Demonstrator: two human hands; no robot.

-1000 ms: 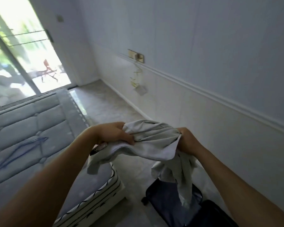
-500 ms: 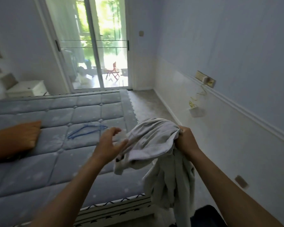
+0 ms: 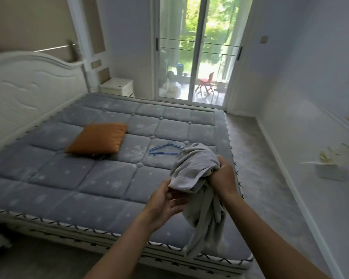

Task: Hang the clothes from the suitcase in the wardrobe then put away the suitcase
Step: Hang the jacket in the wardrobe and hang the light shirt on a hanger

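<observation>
– Trouble from the head view? The garment [image 3: 195, 168] is bunched in the right hand [image 3: 223, 176], fist closed round it at five o'clock of the frame. The left hand [image 3: 165, 200] lies loosely spread under its hem, only touching.
– So a loose end could slip and drag on the floor [image 3: 260, 158], or tangle when the person feeds it onto the hanger [image 3: 165, 151], at eleven o'clock from the hands.
– Likely. Soft pale knit, limp, creased. The hanger is thin blue wire, flat on the quilted grey mattress [image 3: 89, 178].
– And the suitcase?
– Out of sight. A smooth orange cushion [image 3: 98, 138] lies at ten o'clock.
</observation>
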